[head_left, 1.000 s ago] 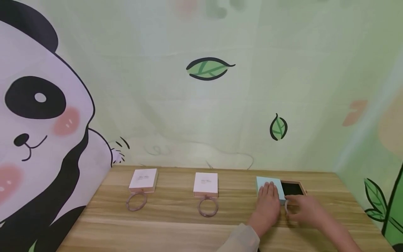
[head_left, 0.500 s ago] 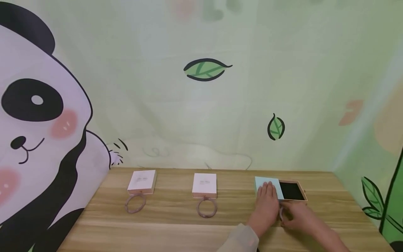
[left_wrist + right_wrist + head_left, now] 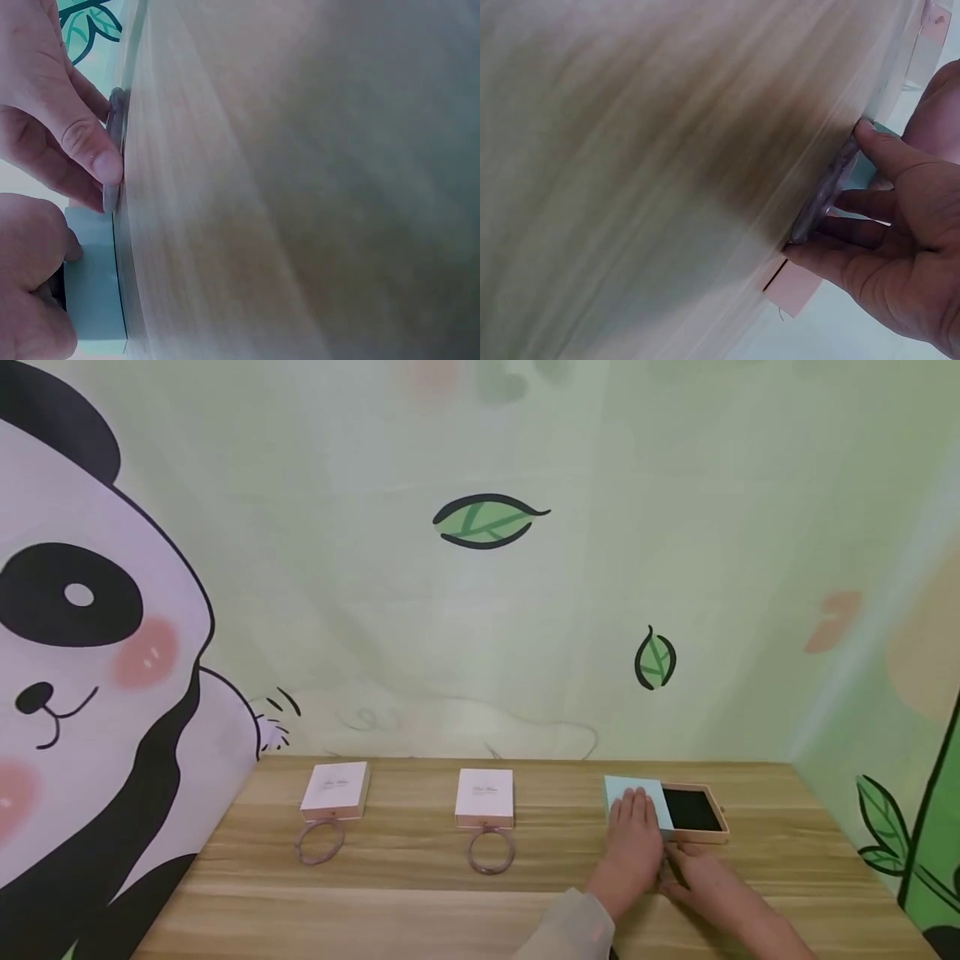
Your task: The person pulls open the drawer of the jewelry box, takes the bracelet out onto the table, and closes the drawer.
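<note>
On the right of the table lies a light blue slide-out box [image 3: 615, 788], its pink drawer [image 3: 701, 837] with black lining drawn out to the right. My left hand [image 3: 632, 839] rests on the box's top with straight fingers. Just in front of the box, my right hand [image 3: 708, 885] grips a translucent purplish bangle [image 3: 823, 193] between thumb and fingers. The bangle lies flat at the table top, close to the box's front side, as the right wrist view shows. In the head view, the hands mostly hide it.
A white-topped box [image 3: 335, 787] with a bangle [image 3: 319, 863] before it stands at the left of the wooden table [image 3: 405, 910]. Another such box [image 3: 484, 793] and bangle [image 3: 491, 871] are in the middle. Behind rises a green wall cloth [image 3: 337, 568] with a panda print.
My right hand has moved left and toward me with the bangle, from the drawer's front to before the box. The bangle has gone from tilted to flat. My left hand stays on the box.
</note>
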A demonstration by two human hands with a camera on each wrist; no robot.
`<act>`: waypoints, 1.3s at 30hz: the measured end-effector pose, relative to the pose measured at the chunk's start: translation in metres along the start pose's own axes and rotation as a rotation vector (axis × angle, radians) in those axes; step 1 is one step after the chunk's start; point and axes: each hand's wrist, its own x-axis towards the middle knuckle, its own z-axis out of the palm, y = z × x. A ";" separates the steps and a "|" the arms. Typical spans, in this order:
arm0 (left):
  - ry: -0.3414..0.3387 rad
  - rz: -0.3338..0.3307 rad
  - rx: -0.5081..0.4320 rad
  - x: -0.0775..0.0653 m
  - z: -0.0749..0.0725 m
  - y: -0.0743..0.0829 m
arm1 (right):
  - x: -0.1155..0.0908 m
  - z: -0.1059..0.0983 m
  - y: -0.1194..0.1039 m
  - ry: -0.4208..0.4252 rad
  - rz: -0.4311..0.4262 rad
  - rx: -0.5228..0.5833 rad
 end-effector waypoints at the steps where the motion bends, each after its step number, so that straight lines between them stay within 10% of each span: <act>1: -0.003 0.001 0.002 0.000 0.000 0.000 | 0.000 0.000 0.000 0.004 0.001 0.000; 20: -0.006 0.022 0.048 -0.004 0.007 0.003 | -0.008 -0.007 0.014 -0.080 0.020 0.095; 30: 0.054 0.054 0.046 -0.005 0.005 0.001 | -0.004 -0.017 0.031 0.127 -0.089 0.063; 39: 0.039 0.047 0.056 -0.002 0.006 0.002 | 0.002 -0.047 0.058 0.121 0.180 0.105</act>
